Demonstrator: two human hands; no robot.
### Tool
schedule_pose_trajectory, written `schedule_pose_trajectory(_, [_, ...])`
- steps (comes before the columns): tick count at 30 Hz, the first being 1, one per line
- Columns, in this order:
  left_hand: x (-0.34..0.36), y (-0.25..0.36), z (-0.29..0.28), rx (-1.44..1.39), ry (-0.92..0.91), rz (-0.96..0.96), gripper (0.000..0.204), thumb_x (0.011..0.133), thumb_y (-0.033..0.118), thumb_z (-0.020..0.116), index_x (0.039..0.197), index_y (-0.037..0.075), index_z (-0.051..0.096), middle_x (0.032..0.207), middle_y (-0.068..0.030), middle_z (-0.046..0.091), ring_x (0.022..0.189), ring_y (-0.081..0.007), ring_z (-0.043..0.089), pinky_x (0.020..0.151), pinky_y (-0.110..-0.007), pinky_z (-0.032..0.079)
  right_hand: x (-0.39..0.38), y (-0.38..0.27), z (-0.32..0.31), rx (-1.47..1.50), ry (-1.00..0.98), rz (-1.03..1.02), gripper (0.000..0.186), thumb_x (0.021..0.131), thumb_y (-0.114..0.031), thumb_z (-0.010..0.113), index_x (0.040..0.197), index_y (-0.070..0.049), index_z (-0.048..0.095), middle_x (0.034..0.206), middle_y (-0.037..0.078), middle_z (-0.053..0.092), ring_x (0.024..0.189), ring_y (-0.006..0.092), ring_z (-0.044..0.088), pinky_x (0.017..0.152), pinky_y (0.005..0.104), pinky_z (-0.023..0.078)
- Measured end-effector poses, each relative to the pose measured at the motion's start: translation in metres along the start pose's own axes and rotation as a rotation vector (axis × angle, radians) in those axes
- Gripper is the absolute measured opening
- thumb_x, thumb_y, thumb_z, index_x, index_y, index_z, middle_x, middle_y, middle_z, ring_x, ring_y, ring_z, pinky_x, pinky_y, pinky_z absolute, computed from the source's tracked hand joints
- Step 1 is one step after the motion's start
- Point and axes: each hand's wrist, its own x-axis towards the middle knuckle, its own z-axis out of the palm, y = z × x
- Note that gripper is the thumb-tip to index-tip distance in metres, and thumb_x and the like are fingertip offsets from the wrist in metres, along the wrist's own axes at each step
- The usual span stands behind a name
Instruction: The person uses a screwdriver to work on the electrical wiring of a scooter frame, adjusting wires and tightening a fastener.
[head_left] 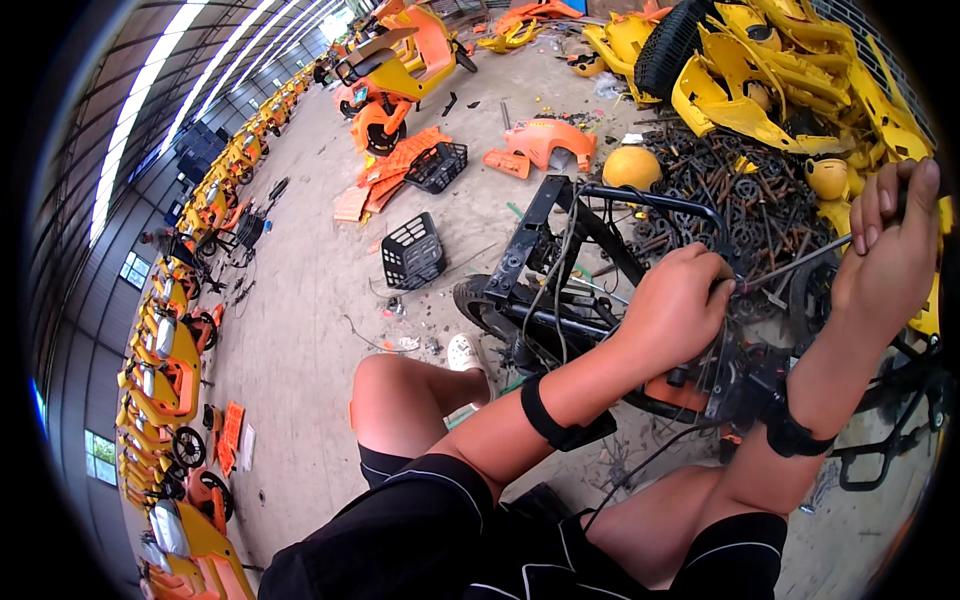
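Observation:
A black scooter frame (pixel 545 235) stands in front of me, stripped to bare tubes with loose cables hanging from it. My left hand (pixel 682 300) is closed in a fist over the frame, at the near end of a long thin grey shaft (pixel 800 264). Its fingertips hide what they pinch there. Higher up at the right, my right hand (pixel 888 235) is wrapped round the shaft's other end, where a dark part shows between the fingers. Whether the shaft is a tool or a stiff cable I cannot tell. An orange part (pixel 676 392) sits low in the frame, below my left hand.
Beyond the frame lies a heap of dark metal parts (pixel 745 200), with yellow body panels (pixel 740 100) piled behind. Black baskets (pixel 412 250) and orange panels (pixel 398 165) lie on the floor. An orange-yellow scooter (pixel 400 75) stands farther off; several scooters (pixel 170 380) line the left wall.

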Motion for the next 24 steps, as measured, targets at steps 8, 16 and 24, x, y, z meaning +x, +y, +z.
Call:
schedule_pose_trajectory(8, [-0.002,0.01,0.0,-0.042,0.096,0.073,0.011,0.094,0.01,0.068,0.101,0.001,0.068,0.093,-0.0155,0.064,0.086,-0.0359,0.065,0.074,-0.041,0.052,-0.003,-0.028,-0.013,-0.19,-0.058,-0.078,0.032,0.111,-0.031,0.052,0.106,0.0,0.058,0.077,-0.001,0.045,0.057,0.0043,0.035,0.052,0.0208,0.026])
schedule_pose_trajectory(16, [-0.021,0.025,-0.047,-0.153,0.194,0.132,0.015,0.093,0.008,0.074,0.107,0.004,0.072,0.088,-0.0088,0.064,0.072,-0.0201,0.059,0.062,-0.032,0.047,-0.018,-0.012,-0.003,-0.856,-0.167,-0.039,0.048,0.107,-0.045,0.058,0.126,-0.001,0.061,0.096,0.003,0.062,0.085,0.0134,0.054,0.077,0.0278,0.044])
schedule_pose_trajectory(24, [-0.085,0.008,-0.135,-0.145,0.182,0.11,0.019,0.086,0.008,0.082,0.105,0.005,0.077,0.088,-0.0063,0.068,0.075,-0.0157,0.062,0.065,-0.028,0.049,-0.062,0.016,0.027,-1.009,-0.867,-0.274,0.028,0.082,0.003,0.068,0.11,-0.002,0.063,0.105,0.018,0.065,0.105,0.0411,0.06,0.092,0.0464,0.049])
